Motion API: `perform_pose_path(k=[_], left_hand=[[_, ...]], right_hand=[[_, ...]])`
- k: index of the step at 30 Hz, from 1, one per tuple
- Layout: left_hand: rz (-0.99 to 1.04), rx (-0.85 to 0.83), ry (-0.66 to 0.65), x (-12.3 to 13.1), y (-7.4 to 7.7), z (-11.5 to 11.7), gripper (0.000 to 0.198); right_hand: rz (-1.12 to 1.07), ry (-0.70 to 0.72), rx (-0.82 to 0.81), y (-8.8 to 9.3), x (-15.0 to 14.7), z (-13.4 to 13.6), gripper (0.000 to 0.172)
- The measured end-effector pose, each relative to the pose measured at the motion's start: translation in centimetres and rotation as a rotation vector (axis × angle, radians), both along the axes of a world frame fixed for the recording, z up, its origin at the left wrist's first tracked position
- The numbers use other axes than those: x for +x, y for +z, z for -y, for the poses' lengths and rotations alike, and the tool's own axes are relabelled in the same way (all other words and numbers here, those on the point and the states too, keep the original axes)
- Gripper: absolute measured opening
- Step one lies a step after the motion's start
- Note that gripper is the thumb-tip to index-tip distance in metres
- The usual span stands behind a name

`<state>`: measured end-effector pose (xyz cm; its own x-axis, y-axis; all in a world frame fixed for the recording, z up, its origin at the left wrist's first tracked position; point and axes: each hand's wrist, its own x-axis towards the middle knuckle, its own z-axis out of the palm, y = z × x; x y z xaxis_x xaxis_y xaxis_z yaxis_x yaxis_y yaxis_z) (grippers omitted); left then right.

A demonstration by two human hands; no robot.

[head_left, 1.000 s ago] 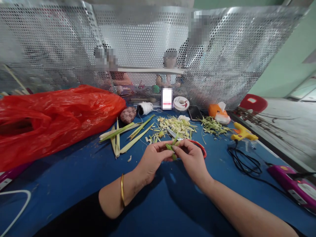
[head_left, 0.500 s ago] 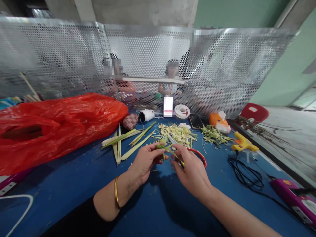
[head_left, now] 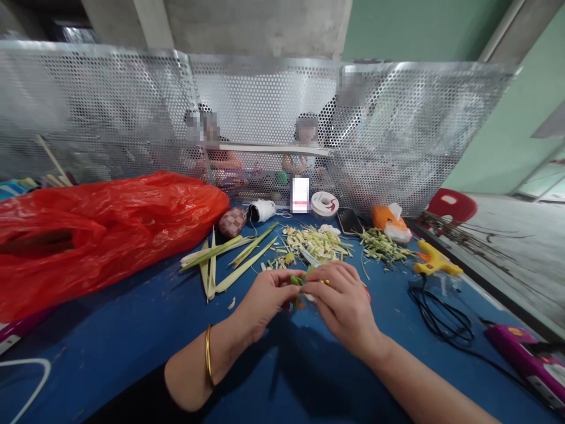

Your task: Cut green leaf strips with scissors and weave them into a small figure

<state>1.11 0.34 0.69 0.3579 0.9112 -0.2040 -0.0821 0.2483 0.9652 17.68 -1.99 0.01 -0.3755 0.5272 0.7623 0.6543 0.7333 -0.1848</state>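
My left hand (head_left: 266,299), with a gold bangle at the wrist, pinches a small folded piece of green leaf strip (head_left: 296,281) between thumb and fingers. My right hand (head_left: 346,306) is closed on the other side of the same piece, its fingertips meeting those of the left. Much of the piece is hidden by my fingers. Just behind the right hand lies a pair of scissors, its blade (head_left: 308,255) showing and its red handle mostly covered. Beyond my hands is a heap of pale green leaf scraps (head_left: 318,241). Long leaf strips (head_left: 242,272) lie to the left.
A red plastic bag (head_left: 132,229) covers the left side. At the back are white thread (head_left: 263,210), a ribbon spool (head_left: 325,204) and a phone (head_left: 350,221). A yellow glue gun (head_left: 436,258), its black cable and a purple power strip (head_left: 525,359) are on the right.
My right hand has moved left and its fingers have closed in on the leaf piece beside my left hand. The scissors' red handle is now mostly covered.
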Motion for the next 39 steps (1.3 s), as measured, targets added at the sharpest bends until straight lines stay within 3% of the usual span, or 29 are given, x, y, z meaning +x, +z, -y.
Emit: perform_pose_path(k=[4, 7, 10, 19, 23, 29, 32, 39], left_hand=[[-0.087, 0.077, -0.101, 0.1, 0.2, 0.2, 0.025], [-0.135, 0.065, -0.098, 0.2, 0.1, 0.3, 0.025], [-0.139, 0.057, -0.124, 0.1, 0.1, 0.2, 0.020], [-0.081, 0.011, -0.112, 0.0, -0.4, 0.0, 0.025], [-0.040, 0.019, 0.019, 0.4, -0.8, 0.3, 0.025], [0.020, 0.068, 0.133, 0.4, -0.8, 0.1, 0.025], [0.032, 0.090, 0.132, 0.1, -0.6, -0.1, 0.020], [0.033, 0.075, 0.042, 0.0, 0.0, 0.0, 0.016]], right_hand=[[-0.203, 0.034, -0.278, -0.3, 0.0, -0.5, 0.012], [-0.321, 0.006, -0.516, -0.5, 0.0, -0.7, 0.014], [-0.393, -0.025, -0.643, -0.6, 0.0, -0.5, 0.017], [-0.479, -0.126, -0.734, -1.6, -0.3, -0.9, 0.021], [-0.480, -0.155, -0.681, -2.0, -0.8, -0.7, 0.025], [-0.432, -0.182, -0.507, -1.6, 0.1, -0.4, 0.013], [-0.389, -0.074, -0.482, -0.7, 0.6, -0.3, 0.009], [-0.682, 0.222, -0.857, 1.0, 0.5, -0.2, 0.017]])
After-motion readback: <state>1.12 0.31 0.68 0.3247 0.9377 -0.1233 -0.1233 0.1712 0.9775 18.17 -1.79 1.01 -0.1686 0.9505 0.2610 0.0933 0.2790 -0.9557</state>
